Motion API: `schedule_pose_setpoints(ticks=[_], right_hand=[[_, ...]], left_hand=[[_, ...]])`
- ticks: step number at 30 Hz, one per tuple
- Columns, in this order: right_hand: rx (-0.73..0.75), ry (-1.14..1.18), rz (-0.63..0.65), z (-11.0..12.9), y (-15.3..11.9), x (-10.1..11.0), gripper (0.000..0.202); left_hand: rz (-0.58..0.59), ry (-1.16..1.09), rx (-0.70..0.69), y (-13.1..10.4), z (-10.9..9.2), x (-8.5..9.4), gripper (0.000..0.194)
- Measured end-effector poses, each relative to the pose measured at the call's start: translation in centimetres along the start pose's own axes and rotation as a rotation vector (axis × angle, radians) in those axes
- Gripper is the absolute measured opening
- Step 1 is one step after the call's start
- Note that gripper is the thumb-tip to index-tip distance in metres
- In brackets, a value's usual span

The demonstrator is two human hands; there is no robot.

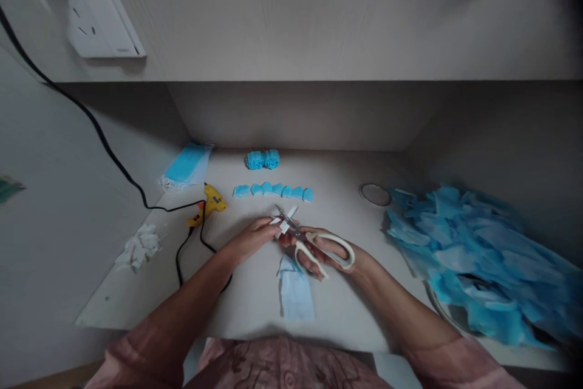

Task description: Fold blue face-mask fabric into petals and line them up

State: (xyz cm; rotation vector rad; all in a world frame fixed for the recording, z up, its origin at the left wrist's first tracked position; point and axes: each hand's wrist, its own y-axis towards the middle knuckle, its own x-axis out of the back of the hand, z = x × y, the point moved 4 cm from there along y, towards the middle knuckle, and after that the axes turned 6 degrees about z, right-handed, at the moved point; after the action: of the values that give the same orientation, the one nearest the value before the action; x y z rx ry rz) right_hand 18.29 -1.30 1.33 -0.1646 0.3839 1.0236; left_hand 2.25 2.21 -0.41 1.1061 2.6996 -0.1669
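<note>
Near the middle of the white table, my left hand (255,237) pinches a small white piece (284,227) between its fingers. My right hand (325,252) has its fingers through the handles of a pair of scissors (337,249) with cream handles. The scissor blades are parted and lie at the white piece, by the left fingertips. Just below the hands, a light blue strip of cloth (297,297) lies flat. Beyond them is a row of small blue pieces (286,191), with two blue rolled bundles (263,159) behind it.
A yellow glue gun (214,199) with a black cord (113,158) lies left of the hands. Blue face masks (187,164) are at the back left, white scraps (141,246) at the left edge. A metal ring (375,194) and a large blue heap (483,255) are on the right.
</note>
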Motion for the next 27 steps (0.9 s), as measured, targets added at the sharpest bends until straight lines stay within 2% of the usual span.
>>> schedule_pose_setpoints(ticks=[9, 13, 16, 19, 23, 27], right_hand=[[0.053, 0.054, 0.002, 0.3, 0.4, -0.4, 0.059], [0.071, 0.113, -0.014, -0.1, 0.4, 0.0, 0.057], [0.103, 0.156, -0.013, -0.4, 0.3, 0.4, 0.052], [0.135, 0.196, -0.015, -0.5, 0.3, 0.8, 0.049], [0.103, 0.174, -0.037, -0.4, 0.3, 0.5, 0.052], [0.089, 0.132, -0.053, -0.2, 0.2, -0.2, 0.052]], left_hand=[[0.002, -0.051, -0.009, -0.1, -0.6, -0.4, 0.037], [-0.010, -0.075, 0.011, 0.0, -1.1, -0.7, 0.033], [0.027, -0.129, -0.013, -0.1, -1.8, -1.1, 0.029], [0.047, -0.064, -0.049, -0.2, -2.2, -1.1, 0.024], [-0.042, 0.110, -0.065, -0.3, -1.8, -0.5, 0.029], [-0.113, 0.166, -0.110, -0.1, -1.3, 0.0, 0.039]])
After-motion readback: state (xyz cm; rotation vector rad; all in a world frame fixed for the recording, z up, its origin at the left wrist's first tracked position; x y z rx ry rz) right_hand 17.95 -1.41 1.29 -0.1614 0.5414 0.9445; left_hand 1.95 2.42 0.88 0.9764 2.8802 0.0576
